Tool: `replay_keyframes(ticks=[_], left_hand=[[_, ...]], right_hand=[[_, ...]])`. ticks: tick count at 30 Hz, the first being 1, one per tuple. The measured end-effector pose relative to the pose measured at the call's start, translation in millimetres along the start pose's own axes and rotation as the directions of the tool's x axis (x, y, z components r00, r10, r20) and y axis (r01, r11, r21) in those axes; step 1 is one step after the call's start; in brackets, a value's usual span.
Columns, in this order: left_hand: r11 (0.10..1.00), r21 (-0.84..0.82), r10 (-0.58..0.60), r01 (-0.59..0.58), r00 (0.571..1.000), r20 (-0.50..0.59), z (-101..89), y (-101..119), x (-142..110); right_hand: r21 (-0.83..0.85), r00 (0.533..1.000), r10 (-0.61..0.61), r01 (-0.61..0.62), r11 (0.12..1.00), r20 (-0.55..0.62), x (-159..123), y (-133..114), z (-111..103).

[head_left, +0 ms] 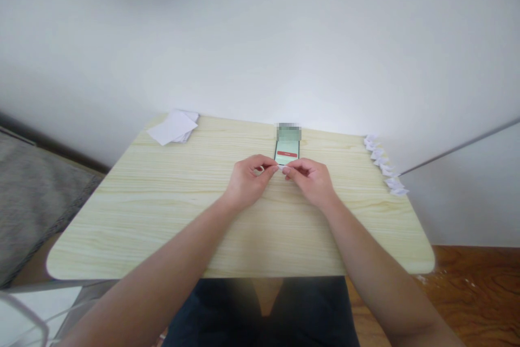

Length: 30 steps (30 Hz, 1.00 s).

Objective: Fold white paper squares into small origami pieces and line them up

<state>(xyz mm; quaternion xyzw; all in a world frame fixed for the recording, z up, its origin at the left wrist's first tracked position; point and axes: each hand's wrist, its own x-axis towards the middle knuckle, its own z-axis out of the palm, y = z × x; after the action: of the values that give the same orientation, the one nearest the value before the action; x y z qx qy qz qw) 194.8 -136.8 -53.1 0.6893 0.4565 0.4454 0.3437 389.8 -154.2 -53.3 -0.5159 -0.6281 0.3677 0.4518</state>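
Observation:
Between my two hands is a small folded piece of white paper (281, 167), mostly covered by the fingertips. My left hand (252, 176) pinches its left end between thumb and index finger. From the other side, my right hand (311, 176) grips the right end in a similar pinch. Both hands are close together above the middle of the table. Just beyond the fingertips lies a phone (287, 148) with a lit greenish screen and a red bar. The paper's exact shape is too small to make out.
The pale wood-grain table (154, 217) has rounded front corners and meets a white wall (260, 38) at the back. A stack of white paper sheets (174, 128) lies back left. Several folded white paper pieces (382, 162) line the right edge. Grey fabric (36, 190) is left of the table.

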Motion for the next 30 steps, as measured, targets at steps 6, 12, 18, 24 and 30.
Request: replay_keyframes(ticks=[6, 12, 18, 24, 30], left_hand=[[1.000, -0.001, -0.002, 0.002, 1.000, -0.004, -0.3, -0.4, -0.1], [0.998, -0.054, -0.041, 0.041, 0.999, 0.006, -0.3, -1.9, 1.2], [0.993, -0.079, -0.081, 0.088, 0.993, 0.092, -2.0, -1.5, 2.7], [0.997, -0.016, -0.069, 0.070, 0.993, 0.093, -1.4, -2.8, 2.1], [0.998, 0.026, -0.061, 0.059, 0.996, 0.071, -1.0, -0.9, 1.3]], right_hand=[[-0.001, 1.000, 0.012, -0.013, 1.000, -0.012, 0.7, 1.1, 0.0], [-0.009, 1.000, 0.028, -0.028, 1.000, -0.005, 1.4, 1.7, -1.2], [-0.025, 0.998, 0.050, -0.049, 0.998, 0.032, 0.4, -0.7, -1.8], [0.022, 0.996, 0.072, -0.074, 0.997, 0.058, -0.1, -0.2, -0.2], [0.091, 0.993, 0.086, -0.093, 0.991, 0.083, -0.4, -1.3, 2.0]])
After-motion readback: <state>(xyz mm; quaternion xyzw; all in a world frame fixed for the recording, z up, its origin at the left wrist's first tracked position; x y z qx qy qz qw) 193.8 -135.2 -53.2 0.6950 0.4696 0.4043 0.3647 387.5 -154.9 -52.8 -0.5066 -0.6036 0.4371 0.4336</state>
